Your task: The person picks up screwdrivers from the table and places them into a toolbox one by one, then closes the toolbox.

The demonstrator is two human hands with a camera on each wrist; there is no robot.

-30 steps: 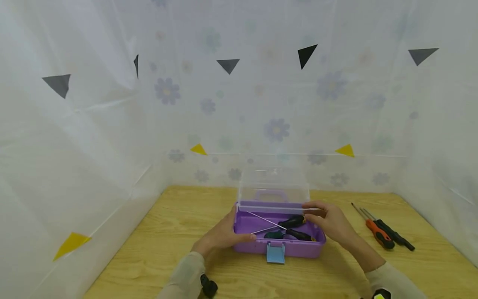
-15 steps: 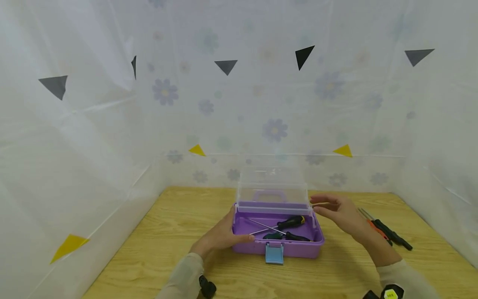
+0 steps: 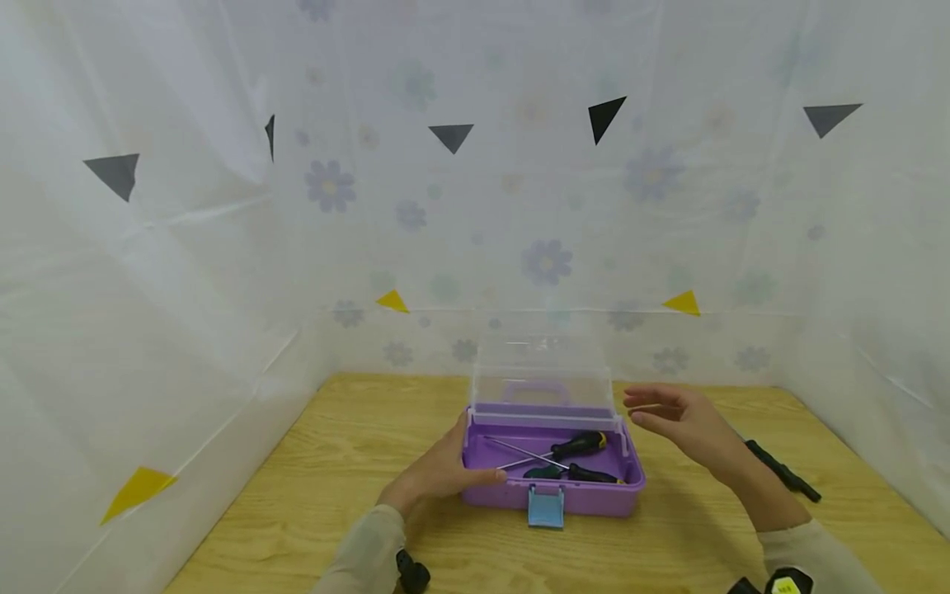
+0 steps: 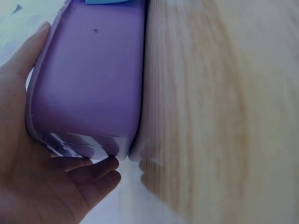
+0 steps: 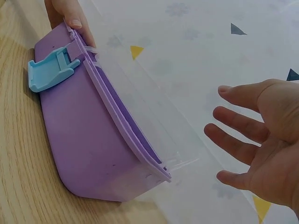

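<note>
Fingers (image 5: 233, 121) of the right hand (image 3: 686, 425) are spread and nearly straight, holding nothing; the hand hangs in the air just to the right of the purple box (image 3: 552, 487), beside the edge of its raised clear lid (image 3: 543, 375), without touching either. The left hand (image 3: 438, 470) lies flat against the box's left end, palm and fingers pressed to the purple wall, with the thumb reaching along the front rim; in the left wrist view the fingers look straight rather than curled, though the blur there makes that hard to settle.

The box stands on the wooden desk (image 3: 356, 462), about the middle of it, open, with the lid standing upright at the back and a purple handle (image 3: 538, 389) showing through it. A light blue latch (image 3: 546, 505) hangs down at the middle of the front wall. Inside lie black-handled screwdrivers (image 3: 575, 445), their thin metal shafts crossing toward the left of the tray.

On the desk to the right, well apart from the box and partly hidden behind the right forearm, lies a black-handled tool (image 3: 787, 474). White sheeting with faded flowers and grey, black and yellow triangles (image 3: 607, 115) walls in the desk on three sides.
</note>
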